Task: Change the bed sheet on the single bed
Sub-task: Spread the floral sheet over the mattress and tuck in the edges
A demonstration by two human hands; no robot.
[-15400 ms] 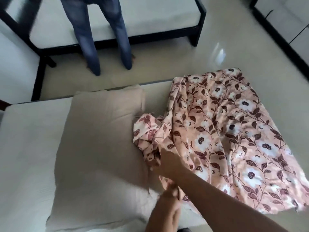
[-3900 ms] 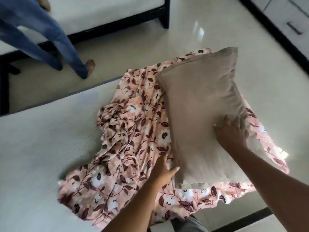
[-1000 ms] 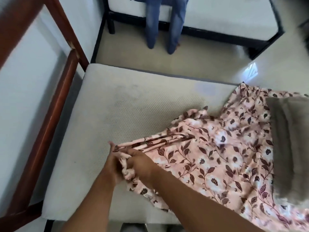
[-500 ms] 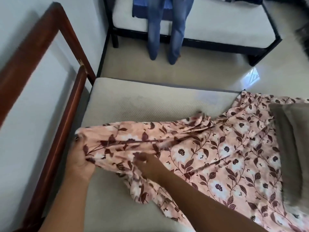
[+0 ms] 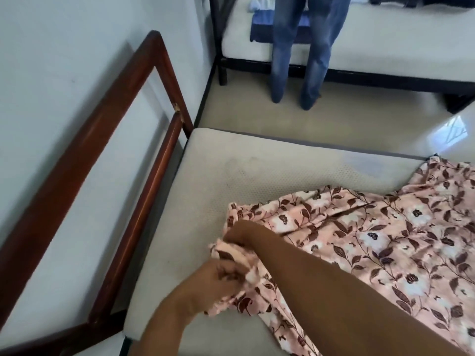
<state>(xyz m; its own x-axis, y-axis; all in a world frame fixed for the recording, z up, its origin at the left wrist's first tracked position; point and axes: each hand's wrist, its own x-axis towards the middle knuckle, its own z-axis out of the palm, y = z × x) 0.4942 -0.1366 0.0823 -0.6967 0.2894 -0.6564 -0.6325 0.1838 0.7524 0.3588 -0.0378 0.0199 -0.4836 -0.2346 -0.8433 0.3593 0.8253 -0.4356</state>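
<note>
- Your left hand [image 5: 218, 277] is closed around a bunched bit of the floral sheet [image 5: 385, 242], near the sheet's left edge; fingers curled in, blurred, fabric between them.
- Your right hand [image 5: 240, 233] sits just beyond the left one, also gripping the same bunched edge; fingers folded down into the cloth, tips hidden by fabric.
- Both hands nearly touch, right forearm crossing in from the near right.
- The floral sheet is pink with white flowers and dark brown leaves, lying rumpled on the right part of the mattress [image 5: 231, 170], running off the right edge of view.
- The sheet's far right corner reaches the far edge of the mattress; a loose strip hangs toward you under your right forearm.
- The left half of the mattress is bare, off-white, dotted texture, faint marks near the far left corner.
- Wooden headboard [image 5: 123, 104], dark red-brown open frame, stands at the left end of the bed against the pale wall [image 5: 64, 47].
- Across the floor [image 5: 282, 116], a second bed [image 5: 385, 42] with dark frame and bare mattress, far side of the room.
- Another person stands at it, only jeans-clad legs [image 5: 298, 47] in view, facing away.
- Blue cloth [image 5: 259, 29] lies on that far bed, partly behind the legs.
- Bright window glare on the floor at far right.
</note>
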